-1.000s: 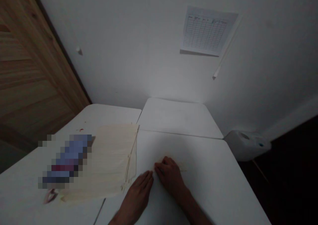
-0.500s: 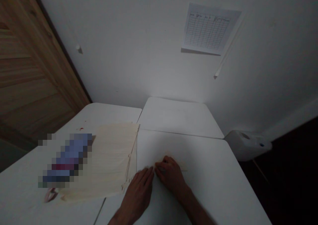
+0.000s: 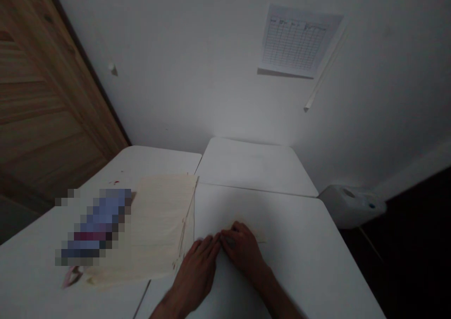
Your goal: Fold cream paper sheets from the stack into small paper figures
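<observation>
My left hand (image 3: 198, 269) rests low over the white table (image 3: 292, 262), its fingers pressed together and bent down at the tips. Those tips meet the thumb side of my right hand (image 3: 242, 247), whose fingers are curled in. Under and behind the right hand lies a thin pale piece (image 3: 260, 240), nearly the colour of the table, showing only as a faint edge. What the fingertips pinch is hidden. Left of my hands lies a stack of thin cream sheets (image 3: 158, 225), with ragged, darker right-hand edges.
A blurred-out blue object (image 3: 102, 220) lies beside the stack's left side, with a small pinkish loop (image 3: 73, 276) below it. A printed chart (image 3: 296, 42) hangs on the wall. A whitish plastic jug (image 3: 352, 206) stands right of the table. A wooden door (image 3: 42, 98) is at left.
My left hand has shifted slightly, its fingertips now against the right hand's thumb side. The right hand stays nearly in place.
</observation>
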The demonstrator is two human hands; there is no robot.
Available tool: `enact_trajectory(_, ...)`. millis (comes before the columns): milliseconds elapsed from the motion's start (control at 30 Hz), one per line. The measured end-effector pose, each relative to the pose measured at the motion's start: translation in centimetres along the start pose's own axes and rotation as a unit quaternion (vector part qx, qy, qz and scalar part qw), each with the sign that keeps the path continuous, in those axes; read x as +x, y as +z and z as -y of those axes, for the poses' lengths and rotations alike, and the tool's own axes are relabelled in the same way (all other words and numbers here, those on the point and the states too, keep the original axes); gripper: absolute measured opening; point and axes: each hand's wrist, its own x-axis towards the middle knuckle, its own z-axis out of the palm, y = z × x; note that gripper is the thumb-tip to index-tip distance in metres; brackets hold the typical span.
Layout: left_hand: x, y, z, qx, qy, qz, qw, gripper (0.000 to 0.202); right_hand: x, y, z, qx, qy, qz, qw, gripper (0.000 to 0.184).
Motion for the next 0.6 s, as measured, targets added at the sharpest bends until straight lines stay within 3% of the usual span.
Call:
enact_trajectory(367, -1.7, -1.4, -0.3, 0.047, -0.006, 0.051, 0.998, 0.05, 0.0, 0.3, -0.2, 0.013, 0.006, -0.003, 1.0, 0.017)
enact_trajectory(600, -2.1, -1.3, -0.4, 0.045, -0.018, 0.029, 0.998, 0.048, 0.0, 0.2, 0.0, 0.016, 0.008, -0.004, 1.0, 0.016)
